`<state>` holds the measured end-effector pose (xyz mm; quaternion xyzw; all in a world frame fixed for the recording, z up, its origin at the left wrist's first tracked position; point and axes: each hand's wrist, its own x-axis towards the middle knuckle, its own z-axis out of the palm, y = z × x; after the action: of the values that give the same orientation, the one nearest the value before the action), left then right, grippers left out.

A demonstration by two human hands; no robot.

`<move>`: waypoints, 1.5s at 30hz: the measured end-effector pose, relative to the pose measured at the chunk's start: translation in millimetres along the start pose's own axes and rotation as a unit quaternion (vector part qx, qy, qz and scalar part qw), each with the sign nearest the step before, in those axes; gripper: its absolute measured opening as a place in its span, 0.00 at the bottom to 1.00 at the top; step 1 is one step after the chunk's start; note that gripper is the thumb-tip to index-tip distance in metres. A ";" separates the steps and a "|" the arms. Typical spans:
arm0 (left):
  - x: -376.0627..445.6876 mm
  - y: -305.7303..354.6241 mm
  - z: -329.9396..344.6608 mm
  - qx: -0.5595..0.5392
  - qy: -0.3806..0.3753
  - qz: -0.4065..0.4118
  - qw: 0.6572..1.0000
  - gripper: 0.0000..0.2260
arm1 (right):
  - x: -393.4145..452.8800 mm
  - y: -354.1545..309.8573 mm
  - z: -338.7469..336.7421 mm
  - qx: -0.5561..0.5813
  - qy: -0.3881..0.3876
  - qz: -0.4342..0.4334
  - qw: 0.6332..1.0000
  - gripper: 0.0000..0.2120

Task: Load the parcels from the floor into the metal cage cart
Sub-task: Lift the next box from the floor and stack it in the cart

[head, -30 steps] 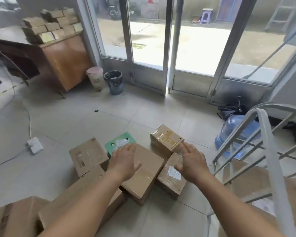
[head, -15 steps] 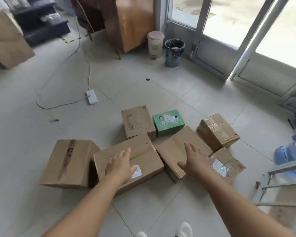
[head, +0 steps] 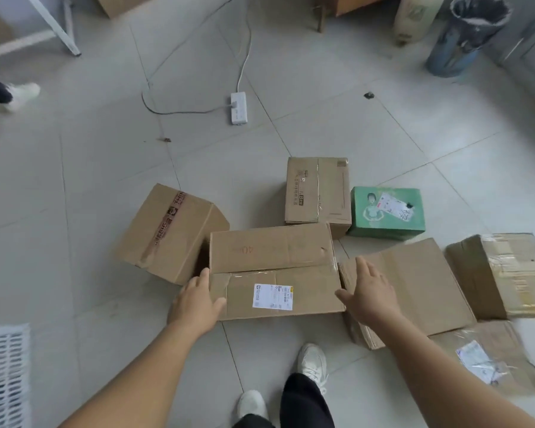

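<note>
Several cardboard parcels lie on the tiled floor. The long brown parcel [head: 275, 267] with a white label lies right in front of me. My left hand [head: 195, 299] touches its left end with straight fingers. My right hand [head: 368, 291] reaches its right end, fingers spread, over the flat brown parcel [head: 420, 285] beside it. A tilted parcel [head: 170, 230] with printed tape sits to the left. Behind are an upright brown parcel [head: 317, 193] and a green parcel [head: 386, 211]. A taped parcel [head: 507, 273] and a labelled one [head: 488, 359] lie at right. The cage cart is out of view.
A white power strip [head: 238, 108] and its cable trail across the floor behind the parcels. A dark bin [head: 464, 32] stands at the top right. Another person's shoe [head: 22, 94] shows at left. A white mesh panel [head: 3, 375] sits at lower left. My shoes [head: 314, 362] are below the parcels.
My view has swung left and down, and the cage cart and doors have left the frame. Both hands have moved from above the parcels to the two ends of the long labelled parcel.
</note>
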<state>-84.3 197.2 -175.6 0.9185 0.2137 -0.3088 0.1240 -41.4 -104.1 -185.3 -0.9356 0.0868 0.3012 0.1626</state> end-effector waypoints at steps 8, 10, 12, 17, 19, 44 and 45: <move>100.7 -17.9 68.0 -0.114 -0.028 -0.091 0.989 0.36 | 113.5 9.3 75.3 0.075 -0.065 0.058 0.993 0.42; 126.6 -28.4 89.4 -0.129 -0.040 -0.107 0.985 0.37 | 136.5 13.7 102.4 0.081 -0.089 0.080 0.990 0.45; 150.6 -37.5 109.7 -0.135 -0.050 -0.117 0.983 0.38 | 159.6 19.6 128.7 0.087 -0.098 0.091 0.987 0.47; 206.6 -53.0 154.2 -0.148 -0.062 -0.142 0.977 0.40 | 214.1 32.8 184.5 0.072 -0.093 0.122 0.986 0.46; 226.7 -56.1 169.1 -0.155 -0.064 -0.149 0.975 0.41 | 230.3 37.4 201.3 0.062 -0.076 0.132 0.986 0.45; 219.4 -54.4 146.5 -0.285 0.050 -0.179 0.940 0.45 | 221.4 66.6 184.1 0.278 -0.008 0.138 0.951 0.59; 208.3 -51.0 135.6 -0.289 0.055 -0.176 0.940 0.45 | 215.7 70.7 176.0 0.287 -0.005 0.132 0.949 0.60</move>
<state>-28.4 259.1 -415.3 0.8065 0.4581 -0.2001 0.3157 19.3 -121.1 -465.5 -0.8279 0.2915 0.2875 0.3833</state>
